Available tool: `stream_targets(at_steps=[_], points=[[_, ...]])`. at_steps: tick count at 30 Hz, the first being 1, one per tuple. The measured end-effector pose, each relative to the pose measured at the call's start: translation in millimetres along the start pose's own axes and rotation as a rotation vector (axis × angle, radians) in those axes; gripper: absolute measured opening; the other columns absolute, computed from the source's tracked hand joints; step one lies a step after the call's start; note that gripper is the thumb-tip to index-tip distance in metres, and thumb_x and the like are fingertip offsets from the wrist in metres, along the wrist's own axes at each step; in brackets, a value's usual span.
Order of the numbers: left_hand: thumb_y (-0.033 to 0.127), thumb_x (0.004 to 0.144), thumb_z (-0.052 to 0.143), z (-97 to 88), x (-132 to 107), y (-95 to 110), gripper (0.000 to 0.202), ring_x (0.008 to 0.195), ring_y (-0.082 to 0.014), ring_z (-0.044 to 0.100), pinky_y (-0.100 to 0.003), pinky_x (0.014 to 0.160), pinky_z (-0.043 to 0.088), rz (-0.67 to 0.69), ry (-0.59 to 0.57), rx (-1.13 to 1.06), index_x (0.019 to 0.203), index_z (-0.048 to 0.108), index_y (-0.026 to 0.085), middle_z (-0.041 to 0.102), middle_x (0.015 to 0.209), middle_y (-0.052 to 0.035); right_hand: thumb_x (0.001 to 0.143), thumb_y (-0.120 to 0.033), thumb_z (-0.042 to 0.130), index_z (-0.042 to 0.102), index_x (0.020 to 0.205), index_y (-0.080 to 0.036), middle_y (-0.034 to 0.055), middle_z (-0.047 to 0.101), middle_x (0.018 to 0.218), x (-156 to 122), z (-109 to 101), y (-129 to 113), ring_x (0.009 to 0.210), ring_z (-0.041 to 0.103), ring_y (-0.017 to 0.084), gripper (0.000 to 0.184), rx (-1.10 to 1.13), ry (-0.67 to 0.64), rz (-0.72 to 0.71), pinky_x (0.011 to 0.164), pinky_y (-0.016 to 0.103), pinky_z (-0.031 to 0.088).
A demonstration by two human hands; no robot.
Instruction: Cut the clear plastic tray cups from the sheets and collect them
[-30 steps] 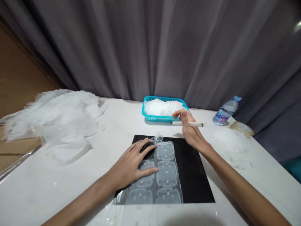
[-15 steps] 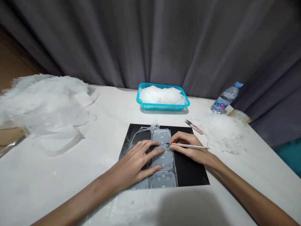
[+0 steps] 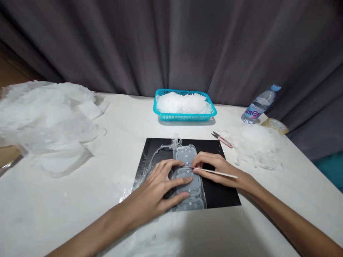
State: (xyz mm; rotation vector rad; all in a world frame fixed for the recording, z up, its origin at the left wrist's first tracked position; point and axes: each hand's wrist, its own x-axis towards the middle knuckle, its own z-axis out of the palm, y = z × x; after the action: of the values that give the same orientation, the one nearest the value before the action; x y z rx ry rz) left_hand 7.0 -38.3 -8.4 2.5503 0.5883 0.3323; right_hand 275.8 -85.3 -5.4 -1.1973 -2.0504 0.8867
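Note:
A translucent grey moulded silicone-like sheet (image 3: 194, 182), made of rounded rectangular panels with small dots, lies on a black mat (image 3: 221, 195). My left hand (image 3: 163, 185) rests with its fingers spread over the panels, holding nothing. Pinched in my right hand (image 3: 217, 167) is a thin white pen-like tool (image 3: 220, 174). Its tip touches or nearly touches the seam between the top two panels; the tip is too small to make out. A loose clear strip (image 3: 158, 151) loops from the sheet's top across the left part of the mat.
A blue basket (image 3: 187, 117) of white material stands at the back. Pink-handled thread snips (image 3: 224, 140) lie beside a pile of clear scraps (image 3: 258, 146). A water bottle (image 3: 259, 105) and tape roll (image 3: 276, 125) stand behind. Translucent sheets (image 3: 50, 121) are heaped at left.
My left hand has shifted slightly right and lower over the panels. The white tool now slants more, its tip a little lower along the seam. The whole view has moved slightly.

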Motion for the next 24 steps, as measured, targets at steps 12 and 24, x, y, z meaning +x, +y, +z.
stream_targets(at_steps=[12,24], points=[[0.047,0.102,0.062,10.6,14,-16,0.042,0.138,-0.0271,0.056,-0.046,0.117,0.045,-0.083,0.151,-0.095,0.139,0.057,0.028,0.060,0.149,-0.0064,0.105,-0.024,0.060,0.065,0.113,-0.025,0.0026,0.070,0.112,-2,4,5,0.109,0.063,0.019,0.009,-0.110,0.035,-0.104,0.097,0.037,0.053],[0.055,0.102,0.058,9.4,14,-15,0.054,0.147,-0.0291,0.043,-0.049,0.123,0.038,-0.163,0.082,-0.112,0.150,0.043,0.033,0.052,0.154,-0.0047,0.109,-0.019,0.045,0.061,0.107,-0.019,0.0092,0.071,0.110,-5,20,9,0.097,0.065,0.021,0.016,-0.586,0.078,-0.318,0.084,0.035,0.056]])
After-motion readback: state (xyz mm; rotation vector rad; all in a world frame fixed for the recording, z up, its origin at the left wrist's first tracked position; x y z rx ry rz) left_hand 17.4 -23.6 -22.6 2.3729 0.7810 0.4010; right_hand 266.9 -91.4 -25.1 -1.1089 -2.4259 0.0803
